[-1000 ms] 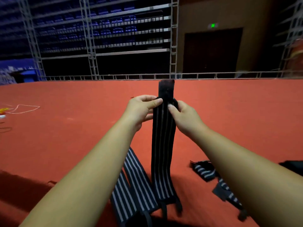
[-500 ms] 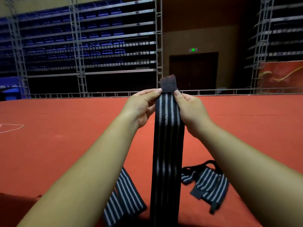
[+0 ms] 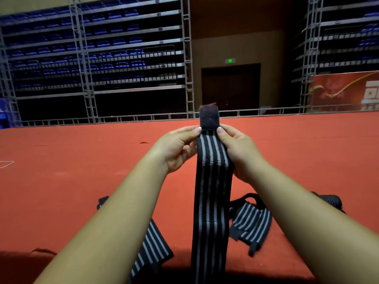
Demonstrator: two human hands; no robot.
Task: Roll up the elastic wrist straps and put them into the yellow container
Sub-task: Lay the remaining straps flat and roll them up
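Note:
A long black wrist strap with grey stripes (image 3: 211, 201) hangs straight down in front of me, its plain black end tab sticking up. My left hand (image 3: 178, 150) pinches its left edge just under the tab. My right hand (image 3: 238, 150) pinches the right edge at the same height. Another striped strap (image 3: 151, 247) lies flat on the red carpet under my left forearm. A folded striped strap (image 3: 252, 222) lies on the carpet to the right. A further strap (image 3: 330, 200) shows partly behind my right forearm. No yellow container is in view.
Red carpet (image 3: 61, 171) covers the wide floor ahead, ending at a low metal railing (image 3: 123, 117). Tiered blue seats on scaffolding and a dark doorway stand beyond. A thin white cord (image 3: 7, 163) lies at the far left.
The held strap has been lifted and pulled straight, and my hands have slid up to just under the end tab. The view has tilted upward.

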